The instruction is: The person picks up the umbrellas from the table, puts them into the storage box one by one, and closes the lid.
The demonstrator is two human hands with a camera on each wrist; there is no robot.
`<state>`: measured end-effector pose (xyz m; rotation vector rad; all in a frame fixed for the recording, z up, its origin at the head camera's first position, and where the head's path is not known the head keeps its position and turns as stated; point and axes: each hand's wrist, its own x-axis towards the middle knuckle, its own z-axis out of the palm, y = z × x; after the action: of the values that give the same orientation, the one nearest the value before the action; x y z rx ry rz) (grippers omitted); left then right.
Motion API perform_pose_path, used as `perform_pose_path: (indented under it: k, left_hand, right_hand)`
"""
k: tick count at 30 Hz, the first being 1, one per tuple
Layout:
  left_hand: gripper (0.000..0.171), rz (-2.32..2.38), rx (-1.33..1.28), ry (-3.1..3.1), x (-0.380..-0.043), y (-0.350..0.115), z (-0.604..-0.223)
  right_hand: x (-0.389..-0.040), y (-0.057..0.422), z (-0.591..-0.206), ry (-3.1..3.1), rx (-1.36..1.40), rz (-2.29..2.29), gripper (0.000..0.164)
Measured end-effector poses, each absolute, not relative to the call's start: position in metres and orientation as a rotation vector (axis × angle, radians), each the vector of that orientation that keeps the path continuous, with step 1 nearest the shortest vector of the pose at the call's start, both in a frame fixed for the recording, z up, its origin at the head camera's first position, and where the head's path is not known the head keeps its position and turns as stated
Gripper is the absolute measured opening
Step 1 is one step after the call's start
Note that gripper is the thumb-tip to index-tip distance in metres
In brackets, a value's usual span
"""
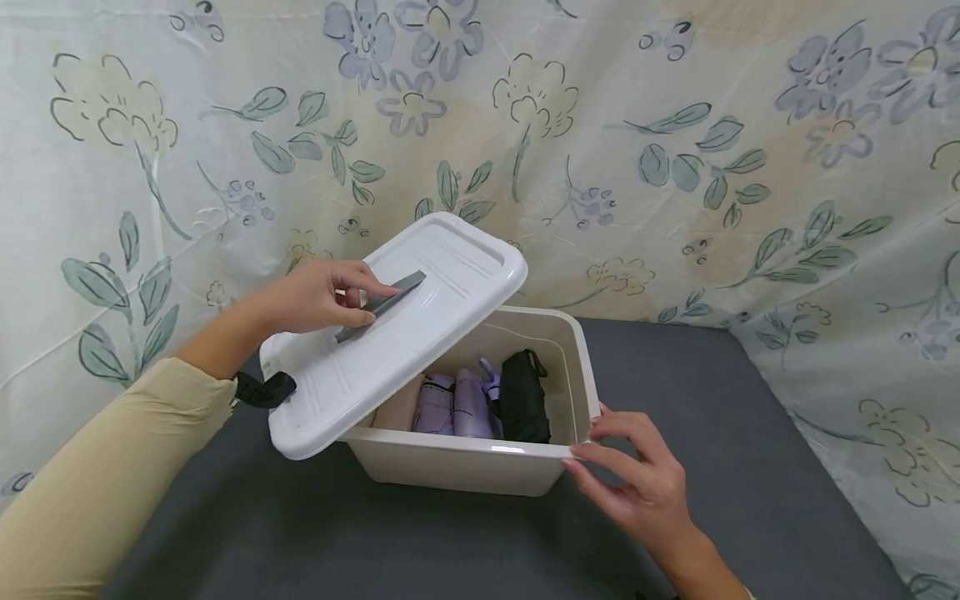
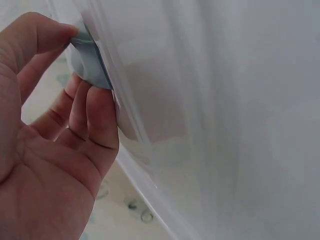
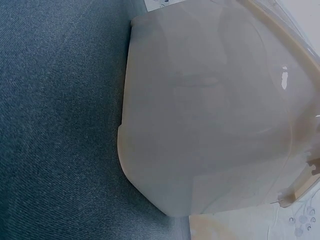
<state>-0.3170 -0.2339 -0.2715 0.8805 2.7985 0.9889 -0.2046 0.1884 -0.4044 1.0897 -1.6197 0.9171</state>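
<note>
My left hand point(image 1: 326, 296) pinches the grey handle point(image 1: 382, 307) on the white lid point(image 1: 450, 267); the left wrist view shows thumb and fingertips on this handle point(image 2: 92, 62). The lid is tilted, its left end lower, over the left part of a beige plastic box point(image 1: 457, 467). At the box's front right corner my right hand point(image 1: 637, 479) holds the rim between thumb and fingers. Inside the box stand a black folded umbrella point(image 1: 525, 400), purple folded umbrellas point(image 1: 471, 404) and a pale pink bundle point(image 1: 397, 406), partly hidden by the lid.
The box stands on a dark grey cloth-covered table point(image 1: 660, 375). Behind and to the right hangs a flowered curtain point(image 1: 600, 167). A black strap point(image 1: 264, 390) hangs at the left wrist, beside the lid.
</note>
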Motion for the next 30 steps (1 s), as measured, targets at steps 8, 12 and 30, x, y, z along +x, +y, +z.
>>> perform_pose_path:
  k: [8, 12, 30]
  left_hand:
    - [0.039, 0.898, 1.020, 2.679, -0.317, -0.206, -0.271]
    - [0.039, 0.833, 1.045, 2.641, -0.314, -0.191, -0.270]
    - [0.042, 0.558, 1.173, 2.545, -0.318, -0.145, -0.269]
  right_hand:
    - [-0.201, 0.188, -0.407, -1.566, 1.115, 0.942, 0.024]
    - [-0.199, 0.188, -0.410, -1.543, 1.128, 0.963, 0.024]
    - [-0.203, 0.190, -0.420, -1.450, 1.145, 1.073, 0.021]
